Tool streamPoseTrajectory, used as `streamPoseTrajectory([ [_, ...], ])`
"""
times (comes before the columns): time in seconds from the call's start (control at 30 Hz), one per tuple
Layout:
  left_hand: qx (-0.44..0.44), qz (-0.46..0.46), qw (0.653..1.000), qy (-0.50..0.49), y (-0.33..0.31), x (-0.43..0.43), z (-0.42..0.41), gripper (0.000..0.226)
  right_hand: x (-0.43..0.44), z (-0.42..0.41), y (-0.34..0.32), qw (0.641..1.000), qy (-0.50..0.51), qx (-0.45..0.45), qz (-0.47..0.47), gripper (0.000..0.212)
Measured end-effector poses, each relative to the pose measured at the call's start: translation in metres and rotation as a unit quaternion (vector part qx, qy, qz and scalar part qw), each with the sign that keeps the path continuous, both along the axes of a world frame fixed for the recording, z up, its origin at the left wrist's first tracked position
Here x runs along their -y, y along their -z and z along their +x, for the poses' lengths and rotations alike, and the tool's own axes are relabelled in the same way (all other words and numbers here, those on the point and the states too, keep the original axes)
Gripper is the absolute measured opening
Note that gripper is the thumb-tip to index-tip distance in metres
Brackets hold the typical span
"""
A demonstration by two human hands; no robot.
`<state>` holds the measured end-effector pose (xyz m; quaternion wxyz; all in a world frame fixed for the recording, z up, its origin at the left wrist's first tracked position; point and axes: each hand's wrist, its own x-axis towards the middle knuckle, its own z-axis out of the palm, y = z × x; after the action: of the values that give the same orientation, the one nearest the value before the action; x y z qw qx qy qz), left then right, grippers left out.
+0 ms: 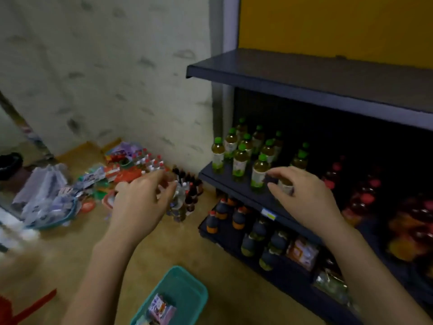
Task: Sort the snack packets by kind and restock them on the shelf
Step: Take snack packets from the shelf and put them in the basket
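Tan floor against a stained pale wall, dark shelf unit on the right.

- Snack packets point(117, 170): a mixed heap of red, green and purple on the floor by the wall, well left of the shelving. One purple packet point(161, 308) lies apart in a teal basket point(196, 287) at the near edge. Neither hand holds a packet.
- Handling, as a judgement: light, soft film bags, probably slick, with contents that would crush. Best taken by a sealed edge or flat across the face, not squeezed in the middle. Several of one kind could likely be gathered at once.
- Left hand point(140, 202): above the floor, between the heap and a cluster of small dark bottles point(191, 193). Fingers are curled toward the thumb, but it is too blurred to tell whether the grip pinches anything.
- Right hand point(302, 195): at the middle shelf point(234, 186), grip curled round the top of a bottle point(285, 187) at the front edge, just beside the green-capped bottles point(240, 158).
- Further out: crumpled clear plastic bags point(44, 191) on the floor at far left.
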<state>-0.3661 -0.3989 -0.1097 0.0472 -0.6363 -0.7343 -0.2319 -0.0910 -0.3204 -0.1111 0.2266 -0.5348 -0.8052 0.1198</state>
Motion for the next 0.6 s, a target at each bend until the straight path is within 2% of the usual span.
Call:
streamPoseTrajectory([
  [0.23, 0.005, 0.028, 0.978, 0.204, -0.037, -0.031, 0.133, 0.019, 0.071, 0.139, -0.036, 0.979, 0.198, -0.006, 0.043, 0.031],
  [0.47, 0.016, 0.055, 0.917, 0.396, -0.064, -0.044, 0.307, 0.022, 0.168, 0.285, -0.057, 0.916, 0.393, -0.006, 0.074, 0.029],
  [0.6, 0.023, 0.073, 0.88, 0.469, -0.072, -0.03, 0.406, 0.024, 0.218, 0.361, -0.066, 0.885, 0.461, 0.015, 0.065, 0.031],
])
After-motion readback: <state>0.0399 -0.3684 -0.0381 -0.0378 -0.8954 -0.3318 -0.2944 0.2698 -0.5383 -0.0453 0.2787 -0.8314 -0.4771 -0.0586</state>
